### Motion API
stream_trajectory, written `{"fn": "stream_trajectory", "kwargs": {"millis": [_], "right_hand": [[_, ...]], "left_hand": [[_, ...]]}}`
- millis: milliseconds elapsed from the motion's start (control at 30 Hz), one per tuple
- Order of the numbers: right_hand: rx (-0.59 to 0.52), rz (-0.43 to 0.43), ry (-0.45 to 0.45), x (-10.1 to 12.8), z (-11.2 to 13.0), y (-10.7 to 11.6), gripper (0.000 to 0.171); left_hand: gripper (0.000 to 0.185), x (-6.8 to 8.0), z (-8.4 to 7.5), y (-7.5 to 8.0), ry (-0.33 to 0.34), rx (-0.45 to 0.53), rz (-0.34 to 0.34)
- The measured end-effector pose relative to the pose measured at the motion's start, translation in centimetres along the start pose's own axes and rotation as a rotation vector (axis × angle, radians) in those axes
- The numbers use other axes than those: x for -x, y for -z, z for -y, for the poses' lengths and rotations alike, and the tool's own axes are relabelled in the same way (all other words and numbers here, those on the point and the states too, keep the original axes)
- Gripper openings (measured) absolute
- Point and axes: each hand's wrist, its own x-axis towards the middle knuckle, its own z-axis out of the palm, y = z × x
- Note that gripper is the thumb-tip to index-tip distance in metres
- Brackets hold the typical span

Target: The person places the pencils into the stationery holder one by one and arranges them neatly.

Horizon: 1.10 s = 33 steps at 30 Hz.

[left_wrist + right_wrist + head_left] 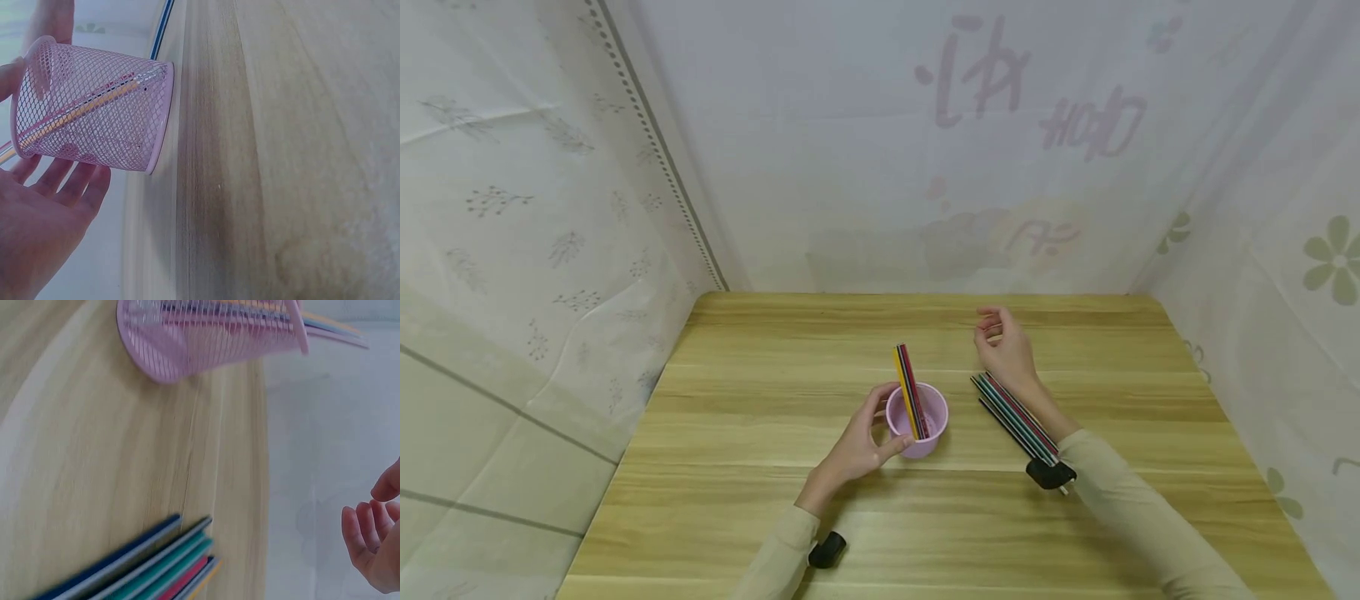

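The pale pink cylindrical metal-mesh cup was upright near the middle of the wood-grain tabletop, its base apparently on the surface, though a slight gap could not be ruled out. Its long axis ran vertical, the round mouth facing up. Judging by its thin mesh, it would handle as light and fairly stiff, easily tipped by the tall contents; the sidewall just below the rim looked the surest hold. The left hand held it there, fingers along the far side and thumb at the near rim.

Inside, a small bunch of slim yellow, dark and red pencils leaned aslant, their upper ends well above the rim, tilted a little towards the left. They looked light, stiff and smooth enough to slide against one another.

To the right, apart from the cup, a loose bundle of dark, green and red pencils lay roughly parallel on the table, its long axis slanting from far left to near right. A black wrist-worn device hid part of its near end. Just beyond the bundle's far end, the right hand hung with fingers loosely bent, nothing visible in them.
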Motion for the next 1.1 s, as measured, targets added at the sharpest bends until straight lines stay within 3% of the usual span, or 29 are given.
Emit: {"fn": "stream_trajectory", "kwargs": {"millis": [333,1100], "right_hand": [[0.058,0.023,-0.041,-0.4,-1.8,1.3,0.028],[0.187,0.2,-0.162,1.7,-6.0,2.1,0.028]], "left_hand": [[0.072,-0.1,-0.2,0.0,-0.001,0.004,0.001],[0.071,0.0,-0.2,-0.1,0.018,-0.009,0.001]]}}
